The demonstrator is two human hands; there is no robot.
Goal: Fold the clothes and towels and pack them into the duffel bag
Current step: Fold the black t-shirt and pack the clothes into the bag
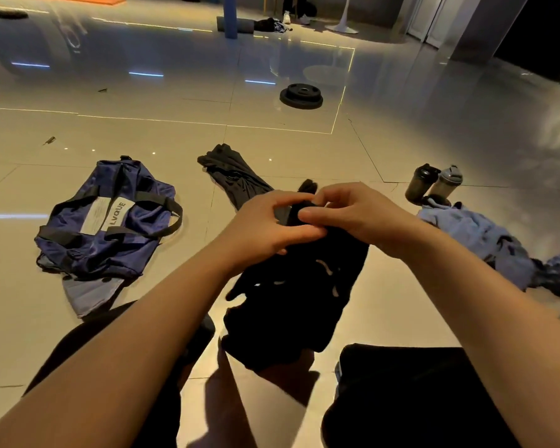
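Both your hands meet at centre on a black garment (304, 292). Your left hand (272, 227) pinches its top edge, thumb over fabric; your right hand (353, 215) curls round the same bunched edge. The garment hangs down toward 6 o'clock, crumpled, with small pale marks on its front, its lower end on the floor (401, 130) between your knees.

Grey garment (233, 179) lies stretched flat at 12 o'clock, just beyond your hands. Navy duffel (107, 221) at 9 o'clock, slumped, black straps, white label. Pale blue cloth (472, 237) heaped at 3 o'clock, two shaker bottles (434, 184) behind it.

Floor: glossy beige tile, reflective. Weight plate (301, 96) far at 12 o'clock.
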